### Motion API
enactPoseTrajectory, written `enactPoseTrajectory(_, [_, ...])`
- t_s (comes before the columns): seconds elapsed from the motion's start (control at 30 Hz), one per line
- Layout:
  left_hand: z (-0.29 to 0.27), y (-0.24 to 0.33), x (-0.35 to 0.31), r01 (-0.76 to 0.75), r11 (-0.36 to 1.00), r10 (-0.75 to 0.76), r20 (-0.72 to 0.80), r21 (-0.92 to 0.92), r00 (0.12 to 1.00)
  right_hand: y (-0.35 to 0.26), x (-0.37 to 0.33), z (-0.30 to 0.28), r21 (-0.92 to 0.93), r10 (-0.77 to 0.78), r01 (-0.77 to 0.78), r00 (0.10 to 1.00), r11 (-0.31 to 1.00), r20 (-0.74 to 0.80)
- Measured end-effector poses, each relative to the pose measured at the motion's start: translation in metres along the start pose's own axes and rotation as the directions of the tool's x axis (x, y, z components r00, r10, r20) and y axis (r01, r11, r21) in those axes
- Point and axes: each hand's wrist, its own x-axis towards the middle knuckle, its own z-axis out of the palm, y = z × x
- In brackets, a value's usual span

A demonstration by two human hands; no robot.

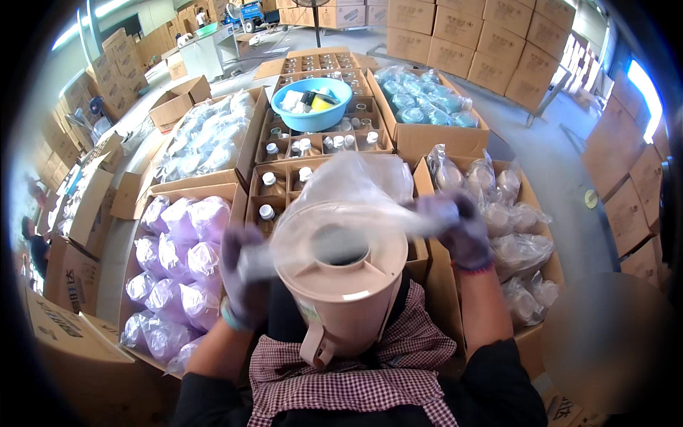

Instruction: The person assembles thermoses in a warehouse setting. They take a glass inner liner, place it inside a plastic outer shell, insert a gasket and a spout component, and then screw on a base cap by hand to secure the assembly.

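A beige plastic jug (348, 299) with a side handle (316, 347) rests at my lap, its round face with a dark central hollow turned up. Over its far side spreads a clear plastic bag (356, 181), blurred by motion. My left hand (245, 274), in a grey-purple glove, is closed on the bag's edge beside the jug's left rim. On the other side my right hand (461, 229), gloved alike, pinches the bag's opposite edge, a little farther from the jug. Neither hand appears to grip the jug itself. Blur hides the exact finger positions.
Left stands a carton of bagged lilac items (174, 260); right, a carton of clear-bagged items (519, 245). Ahead, divided cartons hold white-capped bottles (272, 183), with a blue basin (313, 107) on top. Bagged teal items (427, 99) and stacked cartons (477, 35) stand farther off.
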Motion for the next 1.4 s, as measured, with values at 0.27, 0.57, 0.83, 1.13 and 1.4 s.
enactPoseTrajectory(0.27, [0.068,0.049,-0.039,-0.820,0.361,0.422,0.707,0.444,0.568,0.165,-0.072,-0.066,-0.665,-0.002,-0.009,1.000,0.747,-0.016])
enactPoseTrajectory(0.57, [0.068,0.055,-0.076,-0.553,0.303,0.419,0.412,0.776,0.809,0.179,-0.096,0.043,-0.180,0.159,-0.199,0.963,0.963,-0.217])
enactPoseTrajectory(0.83, [-0.026,0.046,-0.163,-0.323,0.528,0.050,0.351,0.785,0.935,0.093,-0.188,0.049,-0.939,0.125,0.252,0.950,0.234,0.286])
enactPoseTrajectory(1.13, [-0.021,0.041,-0.154,-0.008,0.578,-0.455,0.331,0.816,0.826,0.097,-0.153,0.054,-0.933,-0.113,0.100,0.992,0.347,0.064])
enactPoseTrajectory(1.4, [-0.007,0.047,-0.159,0.295,0.878,-0.307,-0.030,0.377,0.951,0.092,-0.199,0.044,-0.946,0.190,0.296,0.929,0.131,0.317])
